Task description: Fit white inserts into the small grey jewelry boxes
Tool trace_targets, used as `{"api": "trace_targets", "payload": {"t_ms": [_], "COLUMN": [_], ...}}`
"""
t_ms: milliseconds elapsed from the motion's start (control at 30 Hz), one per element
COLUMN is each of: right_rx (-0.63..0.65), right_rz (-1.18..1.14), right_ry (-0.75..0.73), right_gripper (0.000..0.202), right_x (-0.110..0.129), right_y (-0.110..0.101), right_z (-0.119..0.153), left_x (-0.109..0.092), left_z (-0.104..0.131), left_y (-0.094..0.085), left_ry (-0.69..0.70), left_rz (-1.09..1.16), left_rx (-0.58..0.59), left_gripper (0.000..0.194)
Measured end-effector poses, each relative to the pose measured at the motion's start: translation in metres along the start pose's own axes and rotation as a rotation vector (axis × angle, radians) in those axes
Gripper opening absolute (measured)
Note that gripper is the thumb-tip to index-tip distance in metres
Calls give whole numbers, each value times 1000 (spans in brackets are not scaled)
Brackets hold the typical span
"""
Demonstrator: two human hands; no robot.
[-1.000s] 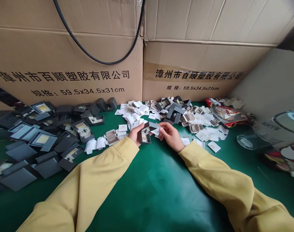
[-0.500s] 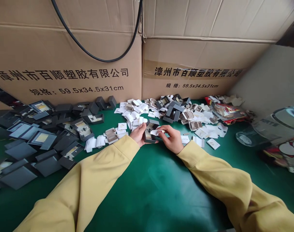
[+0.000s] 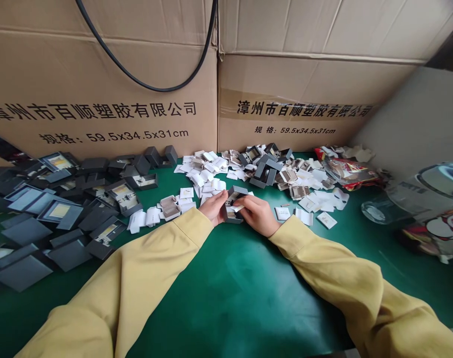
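Note:
Near the middle of the green table (image 3: 219, 283), my left hand (image 3: 214, 208) grips a small dark grey box (image 3: 236, 191) by its left side. My right hand (image 3: 259, 215) pinches a small white piece (image 3: 237, 209) at the box's open face, with the fingers bent over its right side. The fingers partly cover the inside of the box. Small white and beige cardboard pieces (image 3: 203, 171) lie just behind my hands. Several dark boxes (image 3: 264, 171) rest among the pieces behind my right hand.
Many dark grey boxes (image 3: 70, 248) are heaped at the left. Large cardboard cartons (image 3: 137, 74) stand along the back, with a black cable (image 3: 159, 90) hanging in front. On the right are a red plastic packet (image 3: 349, 171) and a clear container (image 3: 401, 194).
My right hand has shifted slightly left and closer over the box, taking the white piece further into it. The view has moved a little.

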State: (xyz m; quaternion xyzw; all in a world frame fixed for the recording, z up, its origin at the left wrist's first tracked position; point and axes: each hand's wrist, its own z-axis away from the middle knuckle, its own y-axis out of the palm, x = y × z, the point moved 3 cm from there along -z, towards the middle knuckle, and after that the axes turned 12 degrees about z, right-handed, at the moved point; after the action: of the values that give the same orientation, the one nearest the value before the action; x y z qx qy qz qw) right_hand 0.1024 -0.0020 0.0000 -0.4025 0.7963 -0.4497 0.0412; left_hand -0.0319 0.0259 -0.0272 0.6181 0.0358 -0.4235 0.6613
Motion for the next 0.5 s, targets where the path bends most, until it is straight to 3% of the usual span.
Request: {"api": "trace_targets", "payload": {"t_ms": [133, 333, 500], "right_rx": [5, -92, -106], "right_rz": [6, -13, 69], "right_ry": [18, 90, -41], "right_gripper": [18, 20, 17], "right_x": [-1, 2, 10], "right_y": [0, -6, -13], "right_z": [-1, 0, 0], "left_x": [0, -4, -9], "left_z": [1, 3, 3], "left_y": [1, 6, 8], "left_ry": [-4, -22, 48], "left_rz": [11, 55, 83], "left_rx": [9, -44, -6], "left_gripper": [32, 33, 35]}}
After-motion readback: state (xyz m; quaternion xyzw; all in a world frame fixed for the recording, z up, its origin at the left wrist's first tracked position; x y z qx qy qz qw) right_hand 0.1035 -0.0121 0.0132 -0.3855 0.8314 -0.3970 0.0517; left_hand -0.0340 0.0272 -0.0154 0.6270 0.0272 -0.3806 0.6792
